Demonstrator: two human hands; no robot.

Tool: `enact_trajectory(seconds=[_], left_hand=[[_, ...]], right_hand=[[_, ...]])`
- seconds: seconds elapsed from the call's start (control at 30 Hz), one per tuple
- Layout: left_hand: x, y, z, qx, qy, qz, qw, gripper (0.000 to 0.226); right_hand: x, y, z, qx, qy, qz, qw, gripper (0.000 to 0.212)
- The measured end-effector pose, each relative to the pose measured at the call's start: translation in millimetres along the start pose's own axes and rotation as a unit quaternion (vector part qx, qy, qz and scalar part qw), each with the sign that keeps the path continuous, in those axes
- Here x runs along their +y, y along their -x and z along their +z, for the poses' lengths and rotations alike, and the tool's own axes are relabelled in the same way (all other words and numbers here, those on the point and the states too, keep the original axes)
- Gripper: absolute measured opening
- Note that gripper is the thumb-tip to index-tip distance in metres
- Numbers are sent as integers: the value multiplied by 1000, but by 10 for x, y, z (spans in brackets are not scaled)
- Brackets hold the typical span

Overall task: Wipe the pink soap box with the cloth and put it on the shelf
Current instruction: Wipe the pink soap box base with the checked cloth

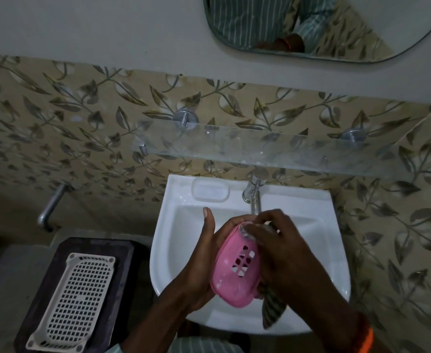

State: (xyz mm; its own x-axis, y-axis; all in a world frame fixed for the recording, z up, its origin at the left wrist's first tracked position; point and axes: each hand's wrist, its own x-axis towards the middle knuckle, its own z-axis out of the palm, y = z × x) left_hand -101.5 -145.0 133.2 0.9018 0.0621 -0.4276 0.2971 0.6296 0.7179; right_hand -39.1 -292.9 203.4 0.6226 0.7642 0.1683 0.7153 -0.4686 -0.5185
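Note:
The pink soap box is held over the white sink, its slotted bottom facing me. My left hand grips it from the left side, thumb raised. My right hand presses a striped cloth against the box's far end; the cloth's tail hangs down below the hand. The glass shelf runs along the tiled wall above the sink.
A chrome tap stands at the sink's back, just beyond my hands. A white perforated tray lies on a dark stool to the left. A second tap sticks out of the left wall. A mirror hangs above.

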Motion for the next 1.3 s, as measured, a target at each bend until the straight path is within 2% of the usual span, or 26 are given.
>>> enact_trajectory(seconds=[0.07,0.2,0.43,0.53,0.6,0.7,0.77,0.9,1.03,1.1,1.23,1.3], left_hand=[[9,21,5,-1,-15,17,1000,91],[38,47,-31,-15,-17,18,1000,91],[62,119,65,-54,14,11,998,87],[52,131,86,-34,8,-2,999,90],[62,126,79,-17,-8,-5,1000,89],[118,131,60,-22,-26,-15,999,92],[125,139,54,-25,-36,-11,999,92],[124,175,83,-31,-62,8,998,93],[62,196,81,-23,-79,17,996,90],[58,218,77,-19,-66,25,997,89],[140,203,49,-16,-90,37,995,86],[168,205,45,-19,-99,23,995,89]], right_hand=[[4,-1,63,-1,28,14,1000,36],[-143,215,155,-68,24,-48,996,44],[-25,-4,59,77,6,70,995,29],[-81,-38,102,111,-11,83,990,26],[-130,3,148,82,-36,50,995,30],[-228,179,199,-19,-55,-5,998,41],[-176,169,168,-29,-26,-22,999,45],[-41,-13,97,49,10,48,998,29],[-89,29,206,50,67,153,985,11],[-67,19,178,46,50,181,981,11],[-66,-28,73,82,11,121,989,5],[-129,-4,68,72,8,81,994,15]])
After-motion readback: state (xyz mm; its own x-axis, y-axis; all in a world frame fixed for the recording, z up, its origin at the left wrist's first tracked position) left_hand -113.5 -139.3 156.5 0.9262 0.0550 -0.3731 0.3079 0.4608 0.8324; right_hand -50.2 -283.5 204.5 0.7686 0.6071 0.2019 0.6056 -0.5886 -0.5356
